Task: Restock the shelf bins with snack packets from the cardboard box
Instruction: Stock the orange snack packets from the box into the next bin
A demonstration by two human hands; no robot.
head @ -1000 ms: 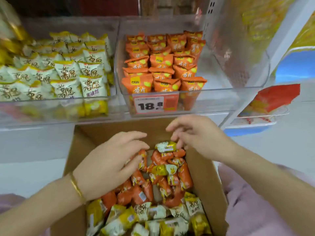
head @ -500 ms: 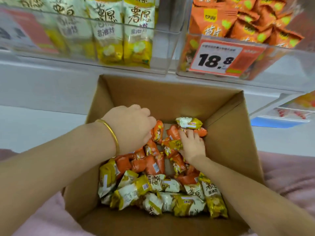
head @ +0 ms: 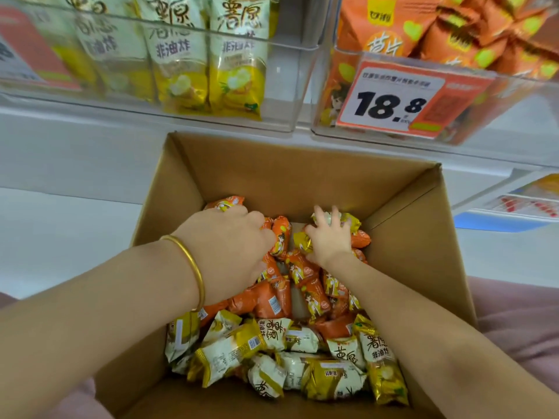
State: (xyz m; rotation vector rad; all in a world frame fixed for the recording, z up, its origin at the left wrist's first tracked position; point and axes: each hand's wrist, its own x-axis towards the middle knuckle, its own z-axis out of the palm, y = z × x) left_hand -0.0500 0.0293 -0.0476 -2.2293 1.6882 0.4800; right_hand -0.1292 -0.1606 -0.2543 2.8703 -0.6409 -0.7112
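Note:
An open cardboard box (head: 272, 173) stands below the shelf. Orange snack packets (head: 266, 299) fill its far half and yellow-and-white packets (head: 230, 352) its near half. My left hand (head: 230, 246), with a gold bangle at the wrist, reaches into the box, fingers curled down around orange packets at the far left. My right hand (head: 328, 238) lies to its right with fingers spread over a yellow-and-white packet (head: 352, 220) and orange ones near the far wall. Above, a clear bin (head: 298, 86) holds yellow packets and another clear bin (head: 514, 98) holds orange packets.
An orange price tag (head: 393, 101) reading 18.8 hangs on the orange bin's front. The white shelf edge (head: 90, 122) runs just above the box's far wall. Pink fabric (head: 514, 322) lies on both sides of the box. A lower shelf with more goods (head: 526, 204) shows at right.
Both hands went from above the box down among the orange packets. The view dropped and closed in on the box. My right hand's fingers have spread toward the far wall.

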